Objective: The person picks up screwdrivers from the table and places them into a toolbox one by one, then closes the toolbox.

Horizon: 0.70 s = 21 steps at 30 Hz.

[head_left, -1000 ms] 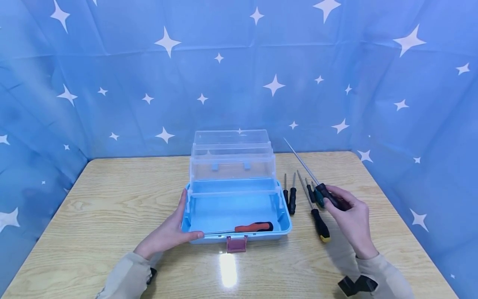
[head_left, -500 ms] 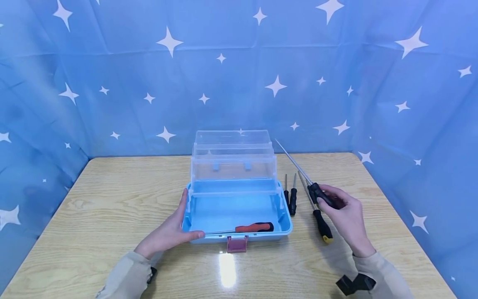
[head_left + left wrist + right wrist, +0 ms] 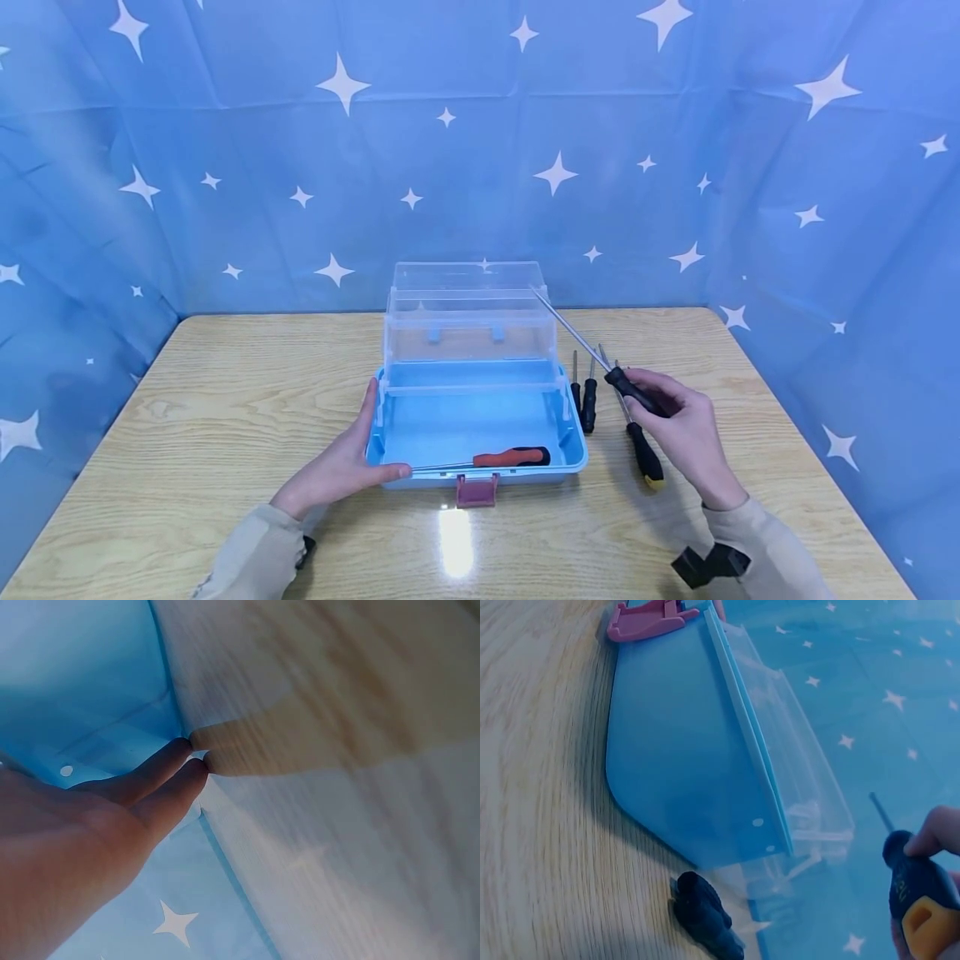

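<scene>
A light blue toolbox (image 3: 459, 421) stands with its clear tiered lid (image 3: 468, 337) raised at the back. Inside, along the front wall, lies a screwdriver with a red and black handle (image 3: 512, 457). My left hand (image 3: 337, 467) rests on the box's front left corner, thumb on the front rim, fingers straight along the side. My right hand (image 3: 684, 429) grips the handle of a long screwdriver (image 3: 628, 390), right of the box and above the table. Its shaft points up and left, overlapping the lid's right edge in the head view. The right wrist view shows an orange patch on the screwdriver handle (image 3: 913, 881).
Black-handled screwdrivers (image 3: 589, 404) lie right of the box; one handle (image 3: 645, 454) has a yellow end. A maroon latch (image 3: 476, 492) hangs open at the box front. A blue starred curtain (image 3: 480, 167) borders the wooden table (image 3: 247, 375).
My right hand has moved left with the long screwdriver, whose tip has shifted from right of the lid to overlap its right edge. The left hand and box stay put.
</scene>
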Motion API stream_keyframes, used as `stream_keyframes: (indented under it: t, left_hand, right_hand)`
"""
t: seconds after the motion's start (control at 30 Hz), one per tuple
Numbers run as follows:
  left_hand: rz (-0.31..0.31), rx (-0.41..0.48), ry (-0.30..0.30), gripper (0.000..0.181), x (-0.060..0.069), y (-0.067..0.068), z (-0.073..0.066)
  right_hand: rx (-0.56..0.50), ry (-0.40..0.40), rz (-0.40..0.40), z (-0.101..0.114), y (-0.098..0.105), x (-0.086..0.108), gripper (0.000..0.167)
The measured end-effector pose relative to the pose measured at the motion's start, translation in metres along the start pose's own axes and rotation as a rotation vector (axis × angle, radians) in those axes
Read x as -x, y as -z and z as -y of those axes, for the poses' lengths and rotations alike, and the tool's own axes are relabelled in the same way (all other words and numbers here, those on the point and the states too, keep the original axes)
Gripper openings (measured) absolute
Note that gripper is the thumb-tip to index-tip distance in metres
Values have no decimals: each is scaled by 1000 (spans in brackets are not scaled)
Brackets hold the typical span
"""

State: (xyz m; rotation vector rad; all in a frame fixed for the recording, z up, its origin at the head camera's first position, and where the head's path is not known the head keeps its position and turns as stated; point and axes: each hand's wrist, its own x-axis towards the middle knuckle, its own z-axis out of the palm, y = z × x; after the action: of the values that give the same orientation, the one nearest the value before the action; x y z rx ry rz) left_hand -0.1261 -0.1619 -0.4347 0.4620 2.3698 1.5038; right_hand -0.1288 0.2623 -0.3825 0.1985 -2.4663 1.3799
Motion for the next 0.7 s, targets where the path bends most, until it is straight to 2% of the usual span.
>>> stream_keyframes:
  t: [0.3,0.7]
  left_hand:
    - [-2,-14,-4,121,0,0,0]
    - [0,-11,6,121,0,1,1]
  right_hand:
    - [-35,59,36,0,-6,-2,31]
    - [-75,106,157,7,-16,-7,33]
